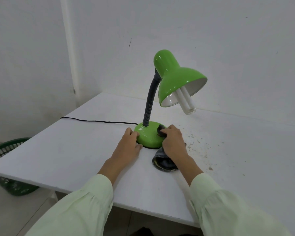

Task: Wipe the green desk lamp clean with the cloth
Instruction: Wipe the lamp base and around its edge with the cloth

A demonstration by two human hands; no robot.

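The green desk lamp (173, 77) stands on a white table (75, 150), its shade tilted toward me with a white bulb showing. A dark flexible neck (149, 103) joins the shade to the round green base (147, 136). My left hand (128, 145) grips the base's left edge. My right hand (173, 140) holds a dark cloth (160, 132) pressed on the right side of the base. The rest of the cloth (163, 161) trails on the table under my wrist.
The lamp's black cord (99, 121) runs left across the table and off its edge. A green plastic basket (5, 150) sits on the floor beside the table's left edge. Dark specks (199, 142) dot the tabletop at the right. White walls stand behind.
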